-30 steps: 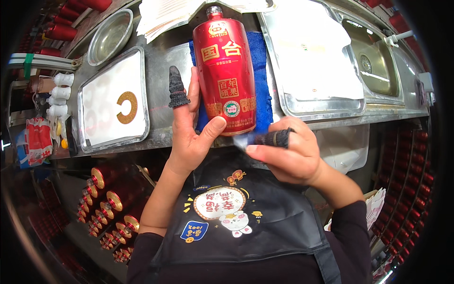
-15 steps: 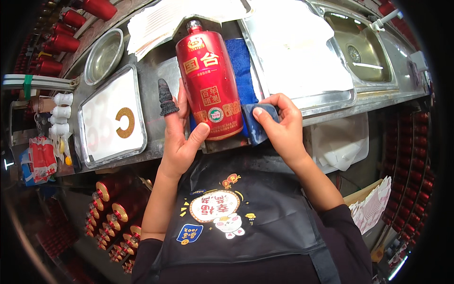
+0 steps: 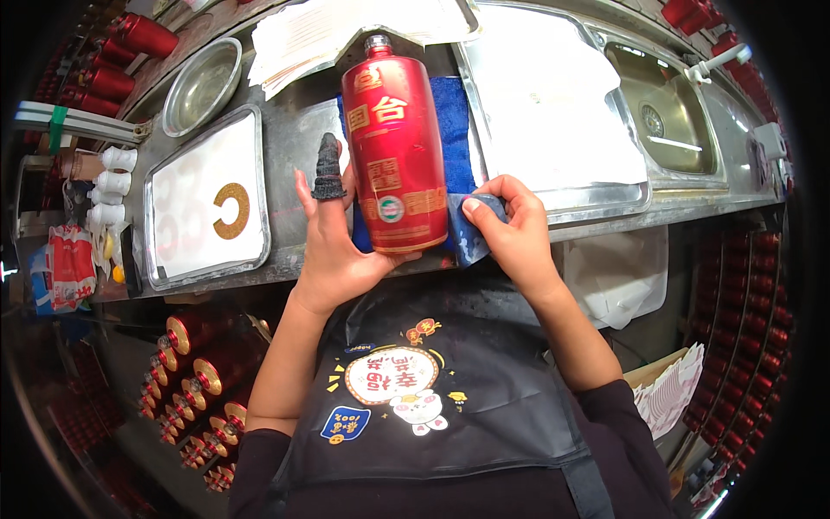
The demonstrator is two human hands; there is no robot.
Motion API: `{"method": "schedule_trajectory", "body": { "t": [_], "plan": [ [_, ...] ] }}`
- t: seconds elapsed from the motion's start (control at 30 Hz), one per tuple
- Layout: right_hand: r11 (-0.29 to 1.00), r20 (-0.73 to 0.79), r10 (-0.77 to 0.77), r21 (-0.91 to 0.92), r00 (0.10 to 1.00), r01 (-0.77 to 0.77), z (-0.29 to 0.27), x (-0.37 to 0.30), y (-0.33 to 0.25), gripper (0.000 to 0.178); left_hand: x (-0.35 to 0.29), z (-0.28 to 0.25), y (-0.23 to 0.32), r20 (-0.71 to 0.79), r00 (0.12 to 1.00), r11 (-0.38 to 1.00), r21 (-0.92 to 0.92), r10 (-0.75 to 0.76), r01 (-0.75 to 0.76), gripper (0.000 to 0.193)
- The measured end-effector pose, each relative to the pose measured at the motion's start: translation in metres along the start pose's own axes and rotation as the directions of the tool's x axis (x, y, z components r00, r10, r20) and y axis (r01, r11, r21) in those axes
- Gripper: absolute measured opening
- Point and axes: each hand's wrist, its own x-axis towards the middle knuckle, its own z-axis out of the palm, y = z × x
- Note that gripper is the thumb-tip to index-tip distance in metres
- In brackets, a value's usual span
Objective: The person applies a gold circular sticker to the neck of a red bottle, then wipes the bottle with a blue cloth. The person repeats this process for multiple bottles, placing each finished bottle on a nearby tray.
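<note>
A glossy red bottle (image 3: pixel 399 147) with gold lettering and a clear cap lies on a blue towel (image 3: pixel 449 112), its neck pointing away from me. My left hand (image 3: pixel 337 258) holds it at the lower left, thumb beneath the base. The index finger wears a black ribbed finger cover (image 3: pixel 328 170) and points up beside the bottle. In my right hand (image 3: pixel 517 232) a folded blue-grey cloth (image 3: pixel 475 227) is pinched between thumb and fingers, close to the bottle's lower right side. The left fingers behind the bottle are partly hidden.
To the left, a metal tray (image 3: pixel 263 186) carries white paper and a gold C-shaped piece (image 3: pixel 231 211). A steel bowl (image 3: pixel 203 86) stands behind it. Paper sheets cover a tray (image 3: pixel 553 112) beside the sink (image 3: pixel 661 117). Several red bottles (image 3: pixel 203 372) stand below the counter.
The bottle has rotated slightly, its front print shifting left. My left thumb has moved from the bottle's front to under its base. My right hand keeps the cloth beside it.
</note>
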Motion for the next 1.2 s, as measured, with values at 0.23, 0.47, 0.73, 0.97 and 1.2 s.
{"method": "schedule_trajectory", "body": {
  "t": [0.23, 0.47, 0.73, 0.97, 1.2],
  "plan": [
    [0.977, -0.059, -0.214, 0.004, 0.975, 0.214, 0.017, -0.003, -0.010, 0.011, -0.003, 0.009, -0.009, 0.052, 0.992, 0.971, -0.207, -0.113, 0.122, 0.089],
    [0.990, -0.105, -0.085, 0.103, 0.991, 0.096, 0.015, -0.003, -0.015, 0.011, -0.006, 0.009, -0.004, -0.051, 0.998, 0.995, -0.093, -0.043, 0.038, 0.126],
    [0.849, -0.158, -0.491, -0.306, 0.857, 0.431, 0.039, -0.008, -0.017, 0.013, -0.004, 0.023, 0.015, -0.350, 0.921, 0.983, 0.125, 0.171, -0.135, 0.093],
    [0.489, 0.030, -0.790, -0.573, 0.613, 0.658, 0.073, -0.014, -0.028, 0.025, -0.001, 0.031, 0.002, -0.381, 0.888, 0.961, 0.192, 0.258, -0.197, 0.080],
    [0.795, -0.217, -0.593, -0.315, 0.775, 0.519, 0.031, -0.016, -0.031, 0.019, -0.024, 0.030, 0.025, -0.335, 0.942, 0.994, -0.105, 0.000, -0.037, 0.091]
  ]
}}
